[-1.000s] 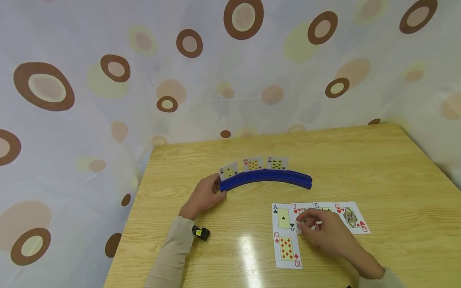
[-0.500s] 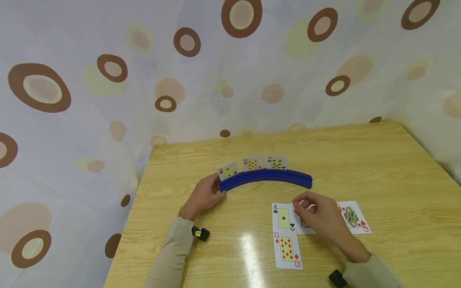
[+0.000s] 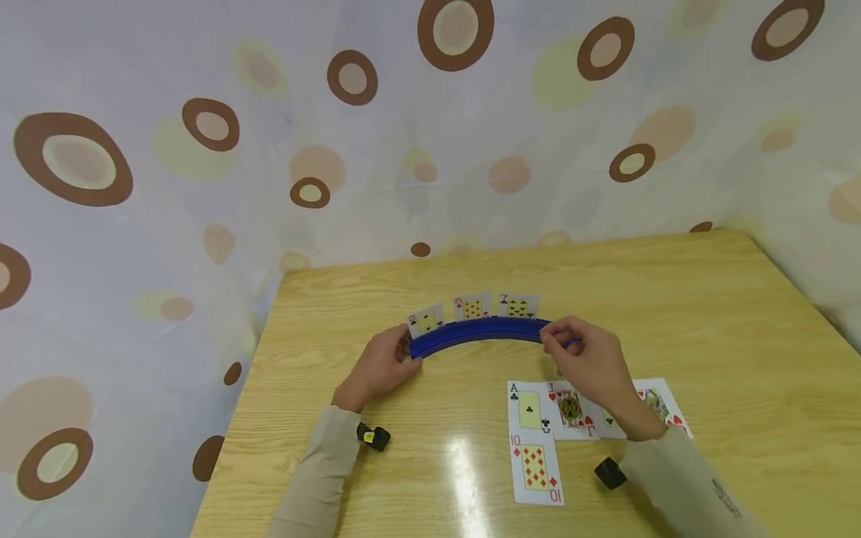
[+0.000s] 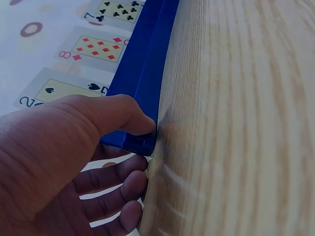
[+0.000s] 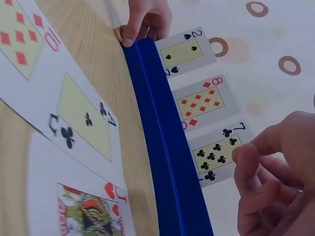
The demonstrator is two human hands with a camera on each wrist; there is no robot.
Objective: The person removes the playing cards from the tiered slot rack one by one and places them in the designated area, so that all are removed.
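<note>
My left hand (image 3: 378, 370) grips the left end of a curved blue card holder (image 3: 480, 329), thumb on its near side. Three playing cards stand in the holder: the 2 of spades (image 3: 427, 320), the 8 of diamonds (image 3: 473, 307) and the 7 of clubs (image 3: 518, 306). By the holder's right end hovers my right hand (image 3: 595, 366), fingers loosely curled, thumb and forefinger close together, no card visible between them. It hides part of that end. In the right wrist view its fingertips appear in front of the 7; whether they touch anything I cannot tell.
Face-up cards lie on the wooden table (image 3: 323, 478): an ace of clubs (image 3: 529, 407), a jack of hearts (image 3: 570, 409), a partly hidden black card (image 3: 609, 420) and a queen of hearts (image 3: 655, 403). Below the ace is a 10 of diamonds (image 3: 536, 468). A patterned cloth (image 3: 383, 217) hangs behind.
My right hand has moved away from the lying cards, up and forward to the right end of the holder, uncovering the jack. The left hand keeps its grip in place.
</note>
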